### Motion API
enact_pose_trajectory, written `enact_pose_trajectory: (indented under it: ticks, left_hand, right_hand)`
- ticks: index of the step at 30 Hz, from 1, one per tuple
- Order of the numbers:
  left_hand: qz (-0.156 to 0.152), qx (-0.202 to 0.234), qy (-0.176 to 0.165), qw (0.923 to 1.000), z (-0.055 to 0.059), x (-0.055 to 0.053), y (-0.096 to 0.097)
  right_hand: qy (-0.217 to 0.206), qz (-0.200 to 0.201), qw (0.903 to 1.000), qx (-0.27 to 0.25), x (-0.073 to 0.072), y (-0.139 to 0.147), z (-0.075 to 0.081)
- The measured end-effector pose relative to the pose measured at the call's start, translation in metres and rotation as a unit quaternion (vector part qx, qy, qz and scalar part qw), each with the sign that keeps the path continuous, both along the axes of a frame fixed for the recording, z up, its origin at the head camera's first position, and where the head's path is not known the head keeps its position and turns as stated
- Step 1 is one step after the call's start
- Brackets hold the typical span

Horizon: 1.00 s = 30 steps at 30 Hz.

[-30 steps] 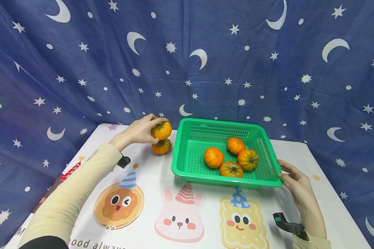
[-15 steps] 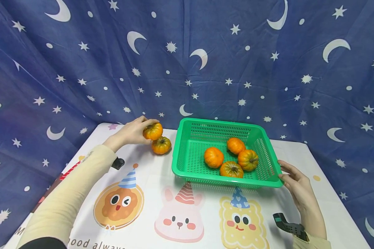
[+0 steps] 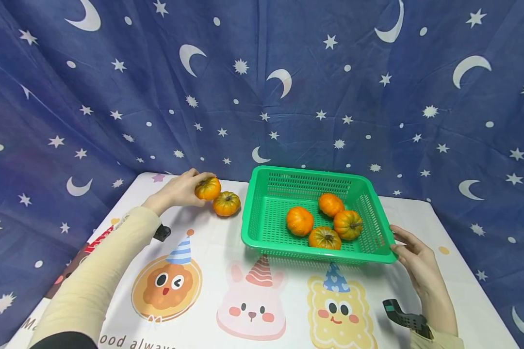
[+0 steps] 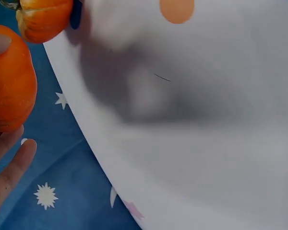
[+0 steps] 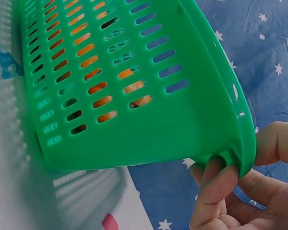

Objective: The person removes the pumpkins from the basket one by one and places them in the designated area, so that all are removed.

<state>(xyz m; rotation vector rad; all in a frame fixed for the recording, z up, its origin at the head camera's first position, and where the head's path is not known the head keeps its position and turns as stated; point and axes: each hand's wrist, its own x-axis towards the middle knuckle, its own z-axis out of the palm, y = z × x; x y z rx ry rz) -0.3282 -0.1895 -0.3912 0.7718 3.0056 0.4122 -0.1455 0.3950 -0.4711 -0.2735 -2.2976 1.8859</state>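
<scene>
My left hand point(image 3: 181, 189) grips a small orange pumpkin point(image 3: 207, 188) at the back left of the table, thumb and fingers spread around its sides. Right beside it sits a second small pumpkin point(image 3: 226, 203), greener on top, left of the green plastic basket point(image 3: 262, 247). In the left wrist view the held pumpkin point(image 4: 12, 81) shows at the left edge with fingertips on it. My right hand point(image 3: 419, 261) pinches the basket's right rim near its front corner; the right wrist view shows fingers point(image 5: 216, 189) curled under that rim. Several small pumpkins point(image 3: 300, 221) lie inside the basket.
A white tablecloth point(image 3: 201, 295) printed with cartoon figures covers the table. Behind it and at both sides hangs a dark blue curtain point(image 3: 314, 87) with moons and stars. Both wrists wear black camera mounts point(image 3: 406, 317).
My left hand has moved left and slightly down with its pumpkin, from above the second pumpkin to that one's left side. The right hand and basket have stayed in place.
</scene>
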Motion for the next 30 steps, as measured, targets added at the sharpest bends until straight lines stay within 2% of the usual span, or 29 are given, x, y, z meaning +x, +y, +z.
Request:
enact_pose_trajectory:
  ticks: [2, 3, 8, 9, 10, 12, 17, 20, 26, 30]
  left_hand:
    - [0.003, -0.001, 0.0, 1.0, -0.003, -0.001, -0.002]
    - [0.004, -0.002, -0.001, 1.0, -0.004, -0.002, -0.002]
    - [0.009, -0.009, -0.003, 0.9999, -0.012, -0.003, -0.006]
    - [0.009, -0.009, -0.005, 0.9999, -0.013, -0.003, -0.006]
    - [0.01, -0.01, -0.007, 0.9999, -0.014, -0.003, -0.007]
    - [0.013, -0.008, -0.01, 0.9998, -0.017, -0.003, -0.008]
    - [0.022, -0.014, -0.015, 0.9995, -0.021, -0.002, -0.012]
    - [0.025, -0.018, -0.016, 0.9994, -0.024, -0.001, -0.013]
    - [0.027, -0.018, -0.017, 0.9993, -0.027, -0.001, -0.014]
    - [0.029, -0.025, -0.023, 0.999, -0.029, -0.001, -0.016]
  right_hand:
    - [-0.015, 0.003, 0.9997, 0.018, 0.0, 0.0, 0.001]
    - [-0.01, 0.0, 0.9999, 0.011, 0.001, -0.002, 0.002]
    - [-0.017, -0.003, 0.9997, 0.017, 0.011, -0.019, 0.025]
    - [-0.007, -0.009, 0.9999, 0.003, 0.011, -0.02, 0.024]
    - [-0.012, -0.005, 0.9998, 0.014, 0.01, -0.019, 0.024]
    - [-0.007, -0.004, 0.9999, 0.01, 0.007, -0.013, 0.015]
    - [0.008, -0.004, 0.9999, 0.007, -0.007, 0.011, -0.019]
    - [0.014, -0.008, 0.9999, 0.004, -0.012, 0.019, -0.031]
    - [0.012, -0.003, 0.9999, 0.006, -0.012, 0.018, -0.028]
    - [0.007, 0.004, 1.0, -0.001, -0.005, 0.006, -0.012]
